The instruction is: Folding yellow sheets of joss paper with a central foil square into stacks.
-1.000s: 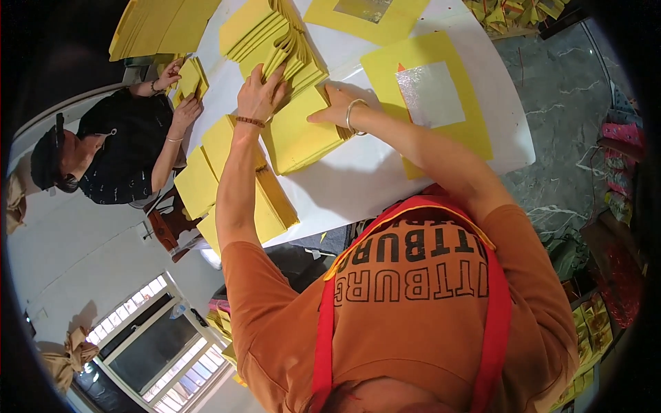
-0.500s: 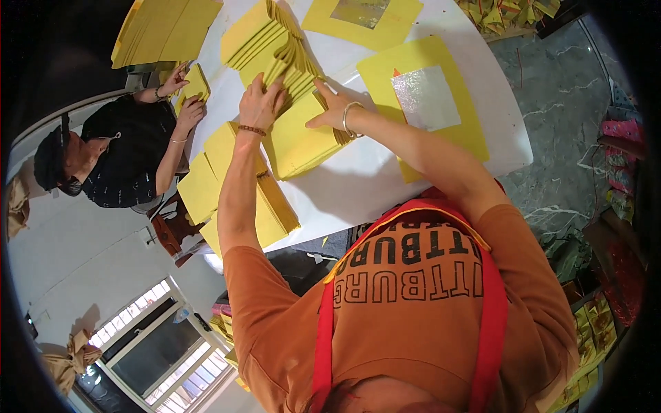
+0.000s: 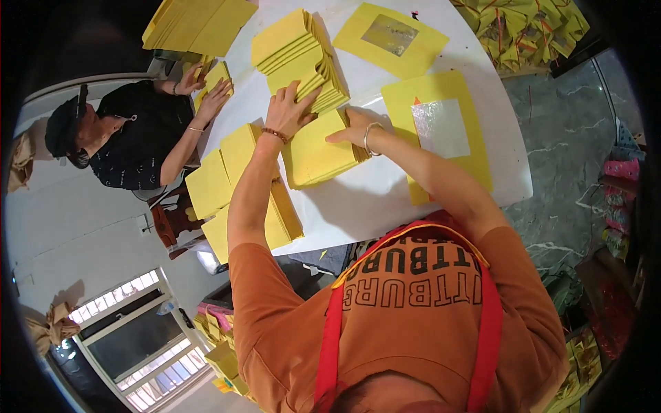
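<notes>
Two piles of yellow folded paper lie end to end in front of me. My left hand has its fingers spread at the joint between them, fingertips against the near folds of the fanned far pile. At the right end of the near stack, my right hand grips the edge, thumb on top and the other fingers along the side, partly hidden. To the right of that hand lies a flat yellow sheet with a silvery rectangular patch.
More yellow stacks sit left of my left forearm. Another patched yellow sheet lies farther back on the white table. Across the left edge, a co-worker handles a small yellow piece. Yellow items fill a heap at the far right.
The view has shifted, so the table appears lower and farther right. My left fingers have spread wider on the paper's folds. My right hand stays at the stack's edge.
</notes>
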### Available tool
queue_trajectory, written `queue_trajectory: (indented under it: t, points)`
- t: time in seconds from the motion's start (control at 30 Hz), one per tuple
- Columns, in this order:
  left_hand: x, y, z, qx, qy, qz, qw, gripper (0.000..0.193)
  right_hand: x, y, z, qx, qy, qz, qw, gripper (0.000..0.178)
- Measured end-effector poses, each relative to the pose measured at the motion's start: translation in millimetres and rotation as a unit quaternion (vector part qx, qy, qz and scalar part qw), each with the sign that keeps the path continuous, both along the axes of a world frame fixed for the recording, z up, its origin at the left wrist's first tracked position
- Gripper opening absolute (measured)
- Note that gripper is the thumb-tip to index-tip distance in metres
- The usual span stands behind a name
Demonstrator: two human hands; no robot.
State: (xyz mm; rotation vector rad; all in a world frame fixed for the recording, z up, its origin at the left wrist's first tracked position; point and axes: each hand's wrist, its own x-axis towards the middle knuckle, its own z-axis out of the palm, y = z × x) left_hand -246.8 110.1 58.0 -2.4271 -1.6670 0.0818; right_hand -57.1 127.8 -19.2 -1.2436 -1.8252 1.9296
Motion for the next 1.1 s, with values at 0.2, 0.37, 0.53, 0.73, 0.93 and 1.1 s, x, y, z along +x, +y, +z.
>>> queue_trajectory:
  t: [0.2,0.37,0.53,0.73,0.93,1.1]
  points:
    - [0,5,-1,0.009,-0.005,-0.013,1.000,0.059,0,6,-2,-0.012,-0.008,0.014,1.000,0.104]
    - [-4,6,-7,0.044,-0.008,-0.029,0.999,0.049,-2,4,-4,-0.012,-0.022,0.002,1.000,0.116]
    - [-6,5,-8,0.056,-0.010,-0.046,0.997,0.046,6,5,8,-0.020,-0.012,0.022,0.999,0.120]
    - [-9,3,-8,0.072,-0.031,-0.050,0.996,0.048,9,2,21,-0.012,-0.011,0.018,1.000,0.114]
    - [-9,6,-9,0.074,-0.033,-0.055,0.995,0.047,10,6,19,-0.028,0.011,0.040,0.999,0.114]
    - [6,5,-3,0.049,0.003,-0.051,0.998,0.047,4,12,9,-0.028,-0.049,0.050,0.997,0.100]
